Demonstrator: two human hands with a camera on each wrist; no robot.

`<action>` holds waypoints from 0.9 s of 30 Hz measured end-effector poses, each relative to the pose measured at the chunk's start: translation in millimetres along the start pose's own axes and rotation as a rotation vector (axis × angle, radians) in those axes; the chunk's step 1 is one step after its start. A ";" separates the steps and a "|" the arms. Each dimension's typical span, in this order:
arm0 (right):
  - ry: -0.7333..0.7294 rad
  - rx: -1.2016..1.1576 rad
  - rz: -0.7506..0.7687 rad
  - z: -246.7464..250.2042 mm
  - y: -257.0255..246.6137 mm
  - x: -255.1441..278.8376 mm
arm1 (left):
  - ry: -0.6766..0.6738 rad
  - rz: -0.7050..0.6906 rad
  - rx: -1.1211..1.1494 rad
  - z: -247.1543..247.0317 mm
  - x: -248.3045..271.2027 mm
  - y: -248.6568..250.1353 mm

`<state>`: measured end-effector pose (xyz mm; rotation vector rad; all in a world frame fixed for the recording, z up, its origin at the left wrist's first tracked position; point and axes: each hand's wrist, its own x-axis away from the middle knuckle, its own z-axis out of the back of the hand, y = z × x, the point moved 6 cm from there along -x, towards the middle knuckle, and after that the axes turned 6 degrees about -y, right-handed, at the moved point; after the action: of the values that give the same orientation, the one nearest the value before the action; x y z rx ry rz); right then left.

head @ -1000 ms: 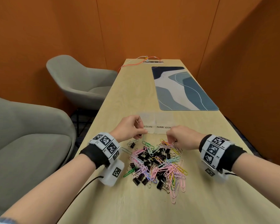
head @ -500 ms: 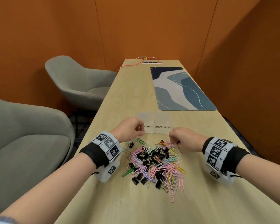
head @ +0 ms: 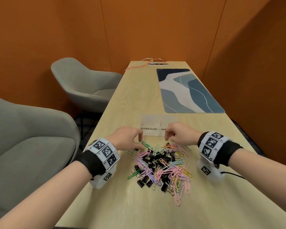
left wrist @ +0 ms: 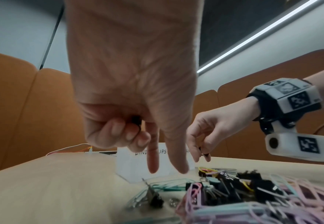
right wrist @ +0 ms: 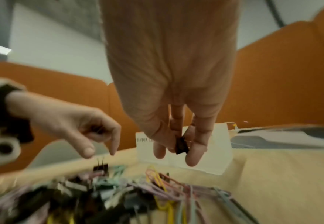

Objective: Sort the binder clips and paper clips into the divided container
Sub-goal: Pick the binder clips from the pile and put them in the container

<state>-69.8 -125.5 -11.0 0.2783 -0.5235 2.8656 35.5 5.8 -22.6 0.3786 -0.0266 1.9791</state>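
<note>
Both hands are now coming back from the container (head: 158, 128) at twelve o'clock, the right hand (right wrist: 178, 136) pinching a binder clip (right wrist: 181, 145), the left hand (left wrist: 136, 109) curling on something dark, reaching to the pile (head: 162, 164).

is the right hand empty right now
No, the right wrist view shows the right hand pinching a small black binder clip between its fingers, in front of the labelled container.

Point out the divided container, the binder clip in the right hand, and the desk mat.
divided container (head: 149, 133), head view, front wall under the BINDER CLIPS label.
black binder clip (right wrist: 181, 145), right wrist view, its body between the fingers.
desk mat (head: 196, 93), head view, blue middle area.
</note>
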 end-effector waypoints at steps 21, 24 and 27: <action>-0.091 0.147 -0.026 -17.6 2.7 -6.2 | 0.052 -0.026 -0.027 -13.3 -6.7 1.0; -0.092 0.147 -0.021 -18.6 2.1 -6.7 | 0.060 -0.021 -0.023 -12.9 -7.4 1.2; -0.099 0.127 -0.025 -17.6 3.1 -6.6 | 0.081 -0.048 -0.051 -13.2 -8.4 2.4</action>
<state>-66.9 -123.0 -29.7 0.4471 -0.3528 2.8768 33.2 -0.2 -37.1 0.2638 -0.0160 1.9407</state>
